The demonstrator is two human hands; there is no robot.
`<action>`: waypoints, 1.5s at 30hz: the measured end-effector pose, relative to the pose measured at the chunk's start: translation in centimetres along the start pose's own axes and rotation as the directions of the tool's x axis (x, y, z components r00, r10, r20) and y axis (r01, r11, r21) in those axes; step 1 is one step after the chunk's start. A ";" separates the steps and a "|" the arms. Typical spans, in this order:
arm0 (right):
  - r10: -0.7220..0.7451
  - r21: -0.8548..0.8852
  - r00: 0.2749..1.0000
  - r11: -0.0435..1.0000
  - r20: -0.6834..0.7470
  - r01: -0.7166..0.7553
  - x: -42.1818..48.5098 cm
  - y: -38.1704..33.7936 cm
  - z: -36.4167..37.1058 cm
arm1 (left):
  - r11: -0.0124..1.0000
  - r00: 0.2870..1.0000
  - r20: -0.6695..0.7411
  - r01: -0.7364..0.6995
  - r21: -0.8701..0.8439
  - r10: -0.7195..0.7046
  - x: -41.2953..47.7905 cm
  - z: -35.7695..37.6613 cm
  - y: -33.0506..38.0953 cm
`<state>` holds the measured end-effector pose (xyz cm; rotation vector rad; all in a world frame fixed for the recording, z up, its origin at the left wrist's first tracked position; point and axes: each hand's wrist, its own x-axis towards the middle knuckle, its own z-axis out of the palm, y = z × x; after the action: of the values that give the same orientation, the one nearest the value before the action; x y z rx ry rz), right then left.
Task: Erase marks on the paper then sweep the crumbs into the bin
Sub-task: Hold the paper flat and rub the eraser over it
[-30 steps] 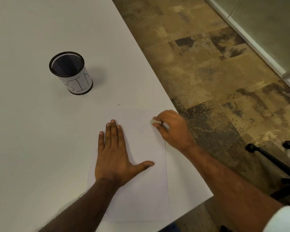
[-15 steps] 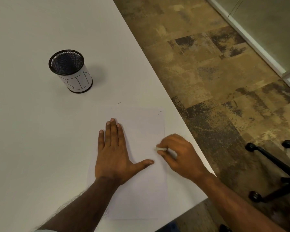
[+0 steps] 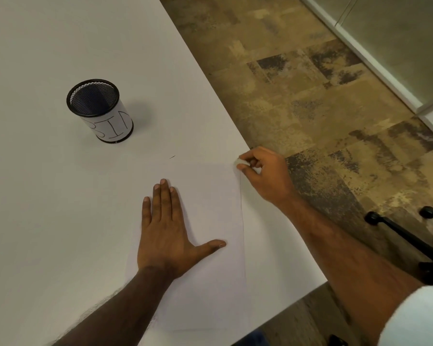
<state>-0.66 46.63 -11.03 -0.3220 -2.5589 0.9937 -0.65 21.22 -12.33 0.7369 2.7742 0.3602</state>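
A white sheet of paper (image 3: 210, 208) lies on the white table (image 3: 60, 208) near its right edge. My left hand (image 3: 165, 233) presses flat on the sheet, fingers spread. My right hand (image 3: 263, 173) pinches a small white eraser (image 3: 240, 161) at the paper's far right corner. A black mesh cup labelled BIN (image 3: 100, 111) stands upright on the table, well beyond and left of the paper. No pencil marks on the sheet can be made out; crumbs are too small to see.
A tiny dark fleck (image 3: 172, 157) lies on the table just past the paper's far edge. The table edge (image 3: 235, 126) runs diagonally close to my right hand, with patterned carpet (image 3: 323, 108) beyond. A black chair base (image 3: 410, 233) sits at the right.
My right hand with the eraser moved from the paper's right edge near my left thumb back up to the far right corner. My left hand stayed flat on the sheet.
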 end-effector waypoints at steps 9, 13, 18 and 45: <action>-0.230 0.013 0.944 0.972 0.238 0.233 -7.5 -2.4 0.2 | 1.000 1.000 -0.007 -0.007 0.002 0.007 0.0 0.4 -0.1; -0.183 -0.047 0.969 0.980 0.169 0.193 -3.4 -1.1 0.8 | 1.000 1.000 0.000 0.003 0.004 -0.003 0.0 0.1 -0.1; -0.081 -0.030 0.995 0.996 0.055 0.082 1.5 0.2 1.4 | 1.000 1.000 0.008 0.011 -0.001 -0.011 0.0 0.0 0.0; -0.017 0.013 0.999 1.000 0.040 0.017 0.0 -0.4 -0.2 | 1.000 1.000 0.015 0.020 -0.008 -0.020 0.0 -0.1 0.1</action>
<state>-0.65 46.49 -10.66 -0.2788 -2.5858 1.0195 -0.61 21.33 -12.24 0.7068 2.7625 0.3598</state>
